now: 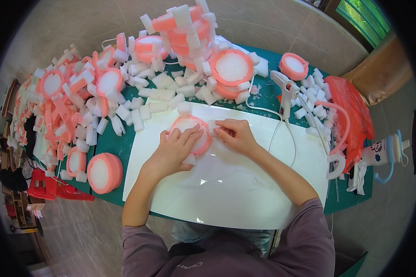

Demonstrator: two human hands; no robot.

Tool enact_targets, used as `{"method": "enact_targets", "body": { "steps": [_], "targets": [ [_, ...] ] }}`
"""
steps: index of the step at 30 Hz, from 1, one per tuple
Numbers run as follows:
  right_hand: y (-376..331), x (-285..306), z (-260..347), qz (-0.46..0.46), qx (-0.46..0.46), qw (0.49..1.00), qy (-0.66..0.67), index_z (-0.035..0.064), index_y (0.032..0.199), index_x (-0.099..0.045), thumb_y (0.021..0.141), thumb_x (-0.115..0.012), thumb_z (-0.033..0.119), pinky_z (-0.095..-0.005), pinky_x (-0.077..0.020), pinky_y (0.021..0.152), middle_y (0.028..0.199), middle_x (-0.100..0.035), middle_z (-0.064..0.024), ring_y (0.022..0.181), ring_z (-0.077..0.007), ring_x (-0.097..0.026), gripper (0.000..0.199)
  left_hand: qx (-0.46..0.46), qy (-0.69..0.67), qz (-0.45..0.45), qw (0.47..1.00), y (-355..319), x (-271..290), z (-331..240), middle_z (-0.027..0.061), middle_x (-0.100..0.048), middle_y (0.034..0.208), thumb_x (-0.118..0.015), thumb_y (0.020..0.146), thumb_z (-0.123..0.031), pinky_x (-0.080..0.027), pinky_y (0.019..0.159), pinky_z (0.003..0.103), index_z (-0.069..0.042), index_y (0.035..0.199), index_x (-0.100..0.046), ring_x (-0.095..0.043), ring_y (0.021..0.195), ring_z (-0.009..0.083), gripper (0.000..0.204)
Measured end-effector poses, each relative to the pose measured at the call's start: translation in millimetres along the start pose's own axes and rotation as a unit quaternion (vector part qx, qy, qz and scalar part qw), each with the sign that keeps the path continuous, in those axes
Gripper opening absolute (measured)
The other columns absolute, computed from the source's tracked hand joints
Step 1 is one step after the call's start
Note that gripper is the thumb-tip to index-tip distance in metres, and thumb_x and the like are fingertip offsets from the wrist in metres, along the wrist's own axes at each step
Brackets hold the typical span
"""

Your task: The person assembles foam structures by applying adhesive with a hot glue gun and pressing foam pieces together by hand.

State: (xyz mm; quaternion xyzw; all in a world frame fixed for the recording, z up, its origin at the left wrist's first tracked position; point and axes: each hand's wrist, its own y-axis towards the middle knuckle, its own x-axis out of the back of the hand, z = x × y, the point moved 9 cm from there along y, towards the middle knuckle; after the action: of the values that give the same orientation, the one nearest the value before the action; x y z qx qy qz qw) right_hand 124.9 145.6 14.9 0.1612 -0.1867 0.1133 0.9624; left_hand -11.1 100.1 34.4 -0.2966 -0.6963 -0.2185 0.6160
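Both hands are down on the foam ring (pixel 188 132), which lies on the white sheet (pixel 226 184) in the middle of the green desk (pixel 113 145). The left hand (pixel 173 150) lies flat over the ring's near edge, fingers spread, pinning it rather than clenching. The right hand (pixel 235 135) pinches a small white foam block (pixel 212 125) against the ring's pink rim, grip closed on the block between thumb and fingertips.

Judging from this, the block is being seated on the rim, and steady pressure looks like the key: hold it square to the rim, flush with its neighbours such as the block at the top (pixel 184 109), and keep the left palm firm so the ring cannot slide on the smooth sheet. Fingers should stay clear of the joint.

The glue gun (pixel 284 90) rests just beyond the sheet, to the right, its cord (pixel 289 138) trailing across it. Loose blocks (pixel 159 92) lie heaped behind, with finished rings (pixel 231 68) stacked farther back.
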Motion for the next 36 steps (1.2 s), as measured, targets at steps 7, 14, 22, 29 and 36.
{"method": "enact_targets", "body": {
  "steps": [7,14,22,29,36],
  "targets": [
    [0.6,1.3,4.2,-0.012,0.030,0.999,-0.007,-0.0037,0.095,-0.064,0.079,-0.064,0.011,-0.0199,-0.0386,0.047,0.066,-0.061,-0.0067,0.051,-0.0074,-0.051,0.021,0.006,-0.007,-0.001,1.000,0.9,-0.2,1.8,0.0026,-0.034,0.130,-0.076,0.055,-0.026,-0.033,0.085,0.051,-0.010,0.132,-0.032,-0.041,0.101,0.0242,0.090],
    [0.4,-1.0,1.7,0.005,0.003,1.000,-0.006,-0.0027,0.095,-0.064,0.079,-0.065,0.015,-0.0215,-0.0424,0.052,0.069,-0.062,-0.0089,0.055,-0.0107,-0.054,0.024,0.006,-0.005,-0.006,1.000,0.6,-0.3,2.5,0.0025,-0.036,0.128,-0.076,0.054,-0.028,-0.033,0.085,0.050,-0.010,0.132,-0.033,-0.041,0.102,0.0238,0.091],
    [0.0,0.3,-2.2,-0.005,-0.011,1.000,0.002,-0.0025,0.095,-0.064,0.079,-0.064,0.016,-0.0216,-0.0428,0.053,0.069,-0.062,-0.0086,0.055,-0.0107,-0.053,0.024,0.007,-0.038,0.012,0.999,1.2,4.6,2.3,0.0035,-0.037,0.128,-0.079,0.049,-0.039,-0.032,0.087,0.051,-0.011,0.132,-0.033,-0.042,0.104,0.0244,0.099],
    [1.0,0.9,5.5,-0.002,0.012,1.000,-0.022,-0.0026,0.093,-0.063,0.079,-0.064,0.016,-0.0217,-0.0424,0.052,0.069,-0.061,-0.0082,0.054,-0.0109,-0.052,0.023,-0.002,-0.130,0.035,0.991,1.9,10.7,6.0,0.0041,-0.035,0.133,-0.076,0.053,-0.052,-0.026,0.092,0.052,-0.012,0.132,-0.035,-0.041,0.112,0.0243,0.096],
    [-0.2,1.3,6.6,-0.026,0.030,0.999,-0.007,-0.0039,0.090,-0.063,0.076,-0.065,0.011,-0.0209,-0.0384,0.048,0.066,-0.059,-0.0058,0.051,-0.0077,-0.047,0.020,0.118,-0.278,-0.153,0.941,6.1,41.3,41.5,0.0061,-0.063,0.090,-0.068,0.071,-0.035,-0.045,0.067,0.037,-0.007,0.089,-0.063,-0.059,0.079,0.0267,0.035]
  ]
}}
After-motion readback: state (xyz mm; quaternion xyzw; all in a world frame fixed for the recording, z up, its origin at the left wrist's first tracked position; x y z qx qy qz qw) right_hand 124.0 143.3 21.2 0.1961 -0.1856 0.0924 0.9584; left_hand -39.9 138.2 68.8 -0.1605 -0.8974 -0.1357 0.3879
